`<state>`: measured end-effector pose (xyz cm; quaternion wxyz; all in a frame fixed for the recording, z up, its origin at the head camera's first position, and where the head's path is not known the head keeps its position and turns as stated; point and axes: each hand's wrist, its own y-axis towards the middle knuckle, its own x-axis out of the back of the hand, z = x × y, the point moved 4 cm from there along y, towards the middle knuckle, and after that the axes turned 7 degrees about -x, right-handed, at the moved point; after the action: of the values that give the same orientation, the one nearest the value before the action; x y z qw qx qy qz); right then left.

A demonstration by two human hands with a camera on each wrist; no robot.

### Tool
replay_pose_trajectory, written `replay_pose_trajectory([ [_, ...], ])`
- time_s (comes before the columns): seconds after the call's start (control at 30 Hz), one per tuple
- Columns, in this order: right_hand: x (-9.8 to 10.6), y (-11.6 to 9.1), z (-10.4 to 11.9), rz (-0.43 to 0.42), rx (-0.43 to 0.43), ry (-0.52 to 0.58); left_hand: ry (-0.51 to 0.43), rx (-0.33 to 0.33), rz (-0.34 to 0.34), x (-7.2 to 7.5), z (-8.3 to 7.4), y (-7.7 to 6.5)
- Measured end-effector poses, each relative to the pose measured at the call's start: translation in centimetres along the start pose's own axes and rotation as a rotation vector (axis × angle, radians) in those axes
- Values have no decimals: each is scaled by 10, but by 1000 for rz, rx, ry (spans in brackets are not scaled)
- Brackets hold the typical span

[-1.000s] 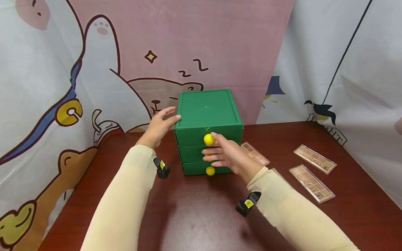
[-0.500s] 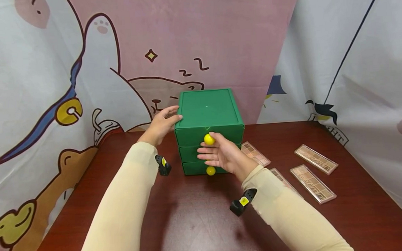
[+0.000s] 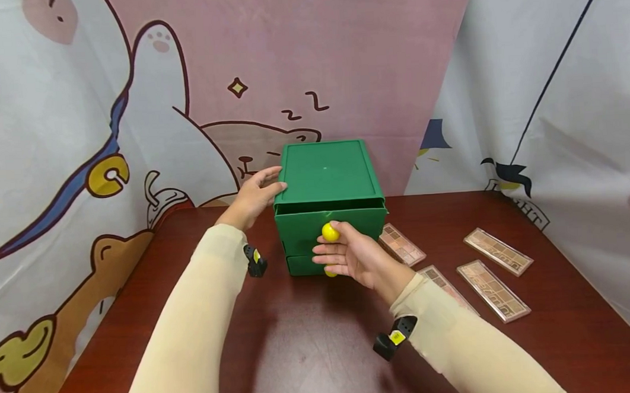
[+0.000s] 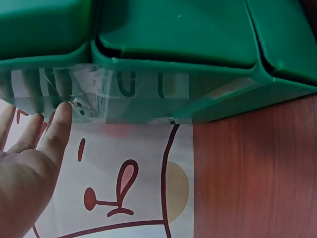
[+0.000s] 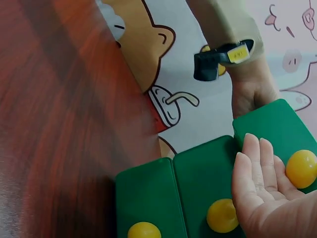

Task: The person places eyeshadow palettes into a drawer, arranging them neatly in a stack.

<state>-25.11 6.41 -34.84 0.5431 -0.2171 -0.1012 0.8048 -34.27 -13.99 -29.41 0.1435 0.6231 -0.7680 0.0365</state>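
A green three-drawer cabinet (image 3: 324,172) stands at the back of the table, with a round yellow knob on each drawer. Its top drawer (image 3: 297,227) sticks out slightly, leaving a dark gap under the lid. My right hand (image 3: 357,250) pinches the top knob (image 3: 330,232) between thumb and index finger; the other fingers extend in front of the lower drawers. In the right wrist view the middle knob (image 5: 222,216) and bottom knob (image 5: 144,231) show beside that hand. My left hand (image 3: 253,197), fingers extended, rests against the cabinet's left side.
Several eyeshadow palettes lie on the table to the right: one palette (image 3: 401,245) beside the cabinet, one (image 3: 445,287) partly behind my right forearm, two more (image 3: 498,251) farther right. A cartoon-printed cloth (image 3: 384,86) hangs behind the dark red table (image 3: 302,351).
My right hand has drawn the top drawer a little way out toward me, opening a gap under the lid. The left hand stays at the cabinet's side.
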Motion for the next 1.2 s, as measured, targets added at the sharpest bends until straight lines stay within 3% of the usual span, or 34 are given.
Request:
replay_pose_trajectory([
  [1.2, -16, -68, -34, 130, -17, -78, 19, -20, -8, 1, 3, 2],
])
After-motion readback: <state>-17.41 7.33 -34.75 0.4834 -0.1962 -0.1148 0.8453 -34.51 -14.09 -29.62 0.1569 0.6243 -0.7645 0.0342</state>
